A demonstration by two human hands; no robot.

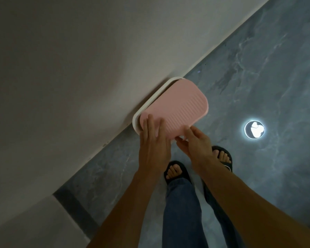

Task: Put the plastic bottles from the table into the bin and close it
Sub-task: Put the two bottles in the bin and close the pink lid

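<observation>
A white bin [151, 100] stands on the floor against the wall. Its pink ribbed lid [179, 106] lies over the top, with a thin dark gap showing along the wall-side rim. My left hand [153, 140] rests flat on the near left corner of the lid, fingers spread. My right hand [195, 142] pinches the lid's near edge between thumb and fingers. No plastic bottles are in view and the inside of the bin is hidden.
A light grey wall [79, 68] fills the left and top. The dark marbled floor [258, 68] carries a bright round reflection of a lamp [254, 129]. My feet in black sandals [175, 170] stand just below the bin.
</observation>
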